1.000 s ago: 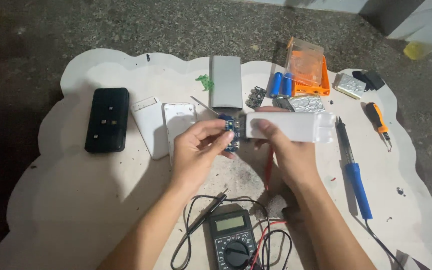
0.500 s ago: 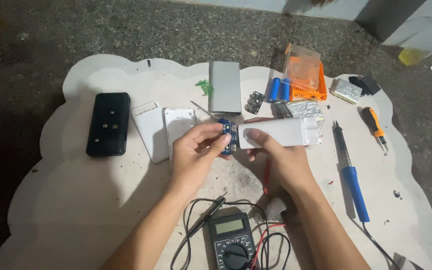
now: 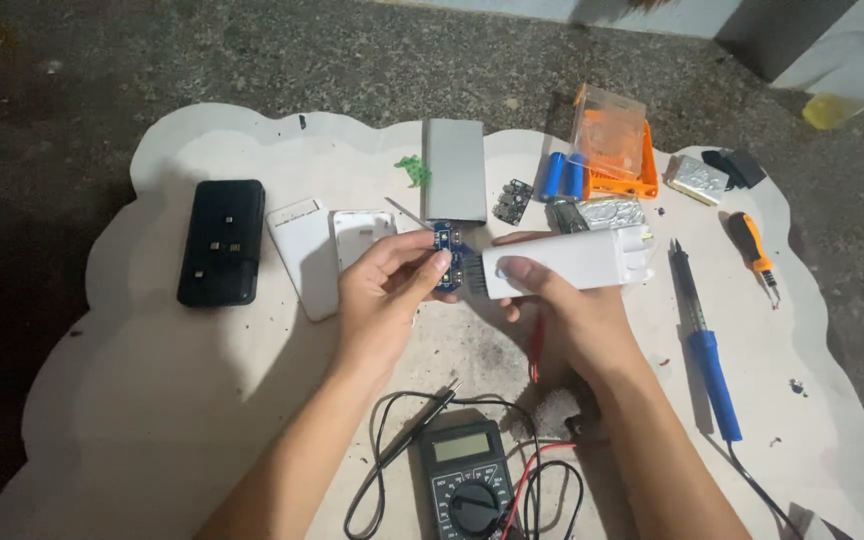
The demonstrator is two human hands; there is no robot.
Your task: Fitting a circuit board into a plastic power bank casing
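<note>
Little has moved since the earlier frames: both hands stay at mid-bench, the held parts at the same spot.

Item 1: white plastic casing (image 3: 570, 264). Long rectangular shell, rounded corners, plain white. Long axis runs left to right, roughly parallel to the bench's near edge; its right end shows small tabs. Gripped by the right hand (image 3: 567, 315), thumb across the left end, fingers closed underneath.

Item 2: small blue circuit board (image 3: 446, 257). Narrow strip with small components, long axis running from near edge towards far edge, standing just beside the casing's left end; whether they touch cannot be told. Pinched by the left hand (image 3: 387, 290), fingertips closed on it.

Surroundings, on the white scalloped bench (image 3: 152, 400): grey metal sleeve (image 3: 454, 183) towards the far edge; black power bank (image 3: 221, 242) at the left side; two white cover pieces (image 3: 327, 250) beside it; blue cylindrical cells (image 3: 562, 176) and orange box (image 3: 614, 148) at the far right; blue-handled soldering iron (image 3: 704, 345) along the right side; multimeter (image 3: 467, 480) with leads at the near edge.
</note>
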